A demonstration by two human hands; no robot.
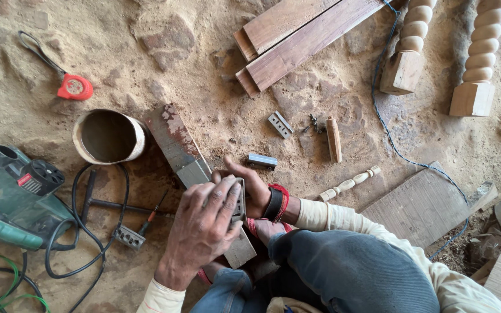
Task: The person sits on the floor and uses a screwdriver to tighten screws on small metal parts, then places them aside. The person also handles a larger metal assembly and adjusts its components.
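My left hand (204,223) clamped over metal block (238,203), pressing it flat on stone (188,165) for even contact. Right hand (250,185) pinches block's far edge, steadying. Pot (109,137) left of stone.

A small grey metal block (239,200) with a ridged edge is held in the grip of both hands, largely covered by the left hand's fingers; only its right edge shows. It sits pressed flat against a long flat stone (195,171). The stone is grey at the working end and stained rust-red toward the far end. It lies diagonally on the sandy floor, its near end passing beneath the hands.
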